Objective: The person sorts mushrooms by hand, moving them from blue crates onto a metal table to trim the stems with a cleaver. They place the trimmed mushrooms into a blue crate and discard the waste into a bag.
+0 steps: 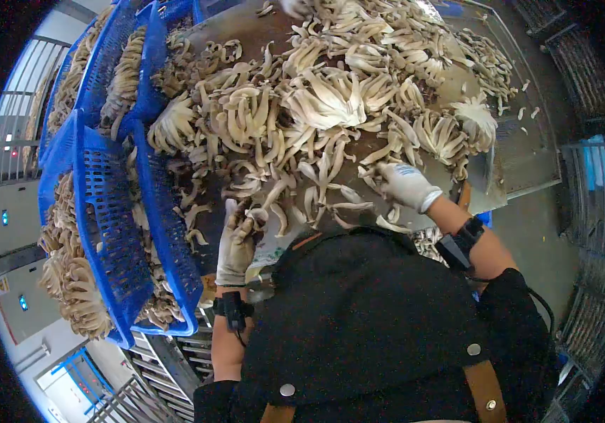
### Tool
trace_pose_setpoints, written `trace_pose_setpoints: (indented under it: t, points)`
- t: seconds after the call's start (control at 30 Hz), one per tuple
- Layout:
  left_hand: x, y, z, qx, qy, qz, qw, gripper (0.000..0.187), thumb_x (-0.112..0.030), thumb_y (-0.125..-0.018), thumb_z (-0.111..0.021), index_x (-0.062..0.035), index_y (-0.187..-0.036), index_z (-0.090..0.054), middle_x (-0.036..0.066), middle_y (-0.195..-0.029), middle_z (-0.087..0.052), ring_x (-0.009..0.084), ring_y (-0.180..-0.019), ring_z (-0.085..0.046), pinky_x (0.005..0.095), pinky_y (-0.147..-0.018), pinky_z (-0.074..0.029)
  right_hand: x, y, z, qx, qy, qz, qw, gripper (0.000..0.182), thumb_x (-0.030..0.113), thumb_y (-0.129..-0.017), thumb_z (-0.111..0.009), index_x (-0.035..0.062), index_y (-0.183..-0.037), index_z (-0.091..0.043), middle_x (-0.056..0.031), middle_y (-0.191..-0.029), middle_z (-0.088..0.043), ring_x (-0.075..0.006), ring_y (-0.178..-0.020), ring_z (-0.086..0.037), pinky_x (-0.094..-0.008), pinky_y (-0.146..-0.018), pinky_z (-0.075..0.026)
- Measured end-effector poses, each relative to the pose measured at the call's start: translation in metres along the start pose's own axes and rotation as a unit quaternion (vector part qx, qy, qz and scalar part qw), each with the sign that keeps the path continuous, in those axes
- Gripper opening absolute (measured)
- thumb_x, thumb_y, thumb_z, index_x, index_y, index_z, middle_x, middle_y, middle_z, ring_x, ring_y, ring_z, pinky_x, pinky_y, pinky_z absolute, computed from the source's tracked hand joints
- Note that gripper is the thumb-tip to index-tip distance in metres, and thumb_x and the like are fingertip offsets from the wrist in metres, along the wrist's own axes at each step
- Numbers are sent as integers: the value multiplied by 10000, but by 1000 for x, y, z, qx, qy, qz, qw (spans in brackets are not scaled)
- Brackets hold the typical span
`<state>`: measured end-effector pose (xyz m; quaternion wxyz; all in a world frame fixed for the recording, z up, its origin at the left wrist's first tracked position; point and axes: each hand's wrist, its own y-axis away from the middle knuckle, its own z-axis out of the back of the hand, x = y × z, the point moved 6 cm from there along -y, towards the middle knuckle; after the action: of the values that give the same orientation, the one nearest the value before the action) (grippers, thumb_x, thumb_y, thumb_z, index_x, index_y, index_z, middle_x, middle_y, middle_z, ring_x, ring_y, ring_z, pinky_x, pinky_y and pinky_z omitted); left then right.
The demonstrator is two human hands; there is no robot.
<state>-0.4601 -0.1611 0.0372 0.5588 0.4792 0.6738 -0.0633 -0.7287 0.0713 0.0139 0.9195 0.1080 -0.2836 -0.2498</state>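
Black clothing point(387, 317) fills the near part, with the two arms reaching past it to the worktop point(239, 32). What is in hand looks like picking among loose mushrooms (this I judge only from the posture). Both hands wear pale gloves.

The left hand point(234, 250) is close to the near edge of the worktop, left of its middle, with fingers half bent beside a small mushroom point(256, 215); whether it is really gripped, I cannot tell. The right hand point(411, 187) lies further to the right, its fingers bent down onto some stems — again I cannot tell if they are held or only touched.

The mushrooms point(242, 116) make a thick heap from the middle of the worktop to its far edge, while single ones are scattered between the hands. A big cluster point(327, 102) rests on the heap, beyond both hands. Along the left edge stand blue crates point(108, 211) with more mushrooms inside. At the far edge is another person's hand point(295, 8), blurred. The pieces seem soft and tangled — handling them calls for light, separate fingers.
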Motion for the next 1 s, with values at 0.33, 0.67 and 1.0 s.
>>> trace_pose_setpoints:
  t: [0.33,0.67,1.0]
  points:
    - [7,-12,-56,57,-234,-27,970,587,-133,-879,-615,-11,-1386,-346,132,-1221,-521,106,-893,-517,251,-737,-457,-36,104,-74,157,-164,-121,966,490,285,-834,-595,62,-1248,-457,-248,-1029,-601,-381,-971,-582,-445,-812,-461]
    - [82,-23,-38,49,-713,-218,665,1059,-228,-567,-849,-36,-1415,-243,288,-1240,-413,425,-1073,-471,456,-926,-417,-54,70,-55,125,-244,-75,959,479,307,-858,-550,31,-1245,-490,-221,-1120,-599,-340,-994,-595,-388,-866,-460]
    - [65,-123,-125,109,-771,-184,600,838,-171,-643,-733,-162,-1389,-352,247,-1142,-486,401,-1019,-520,450,-866,-467,-10,-80,-79,24,-56,233,971,359,266,-823,-590,24,-1085,-549,-235,-1063,-545,-375,-971,-544,-408,-841,-429]
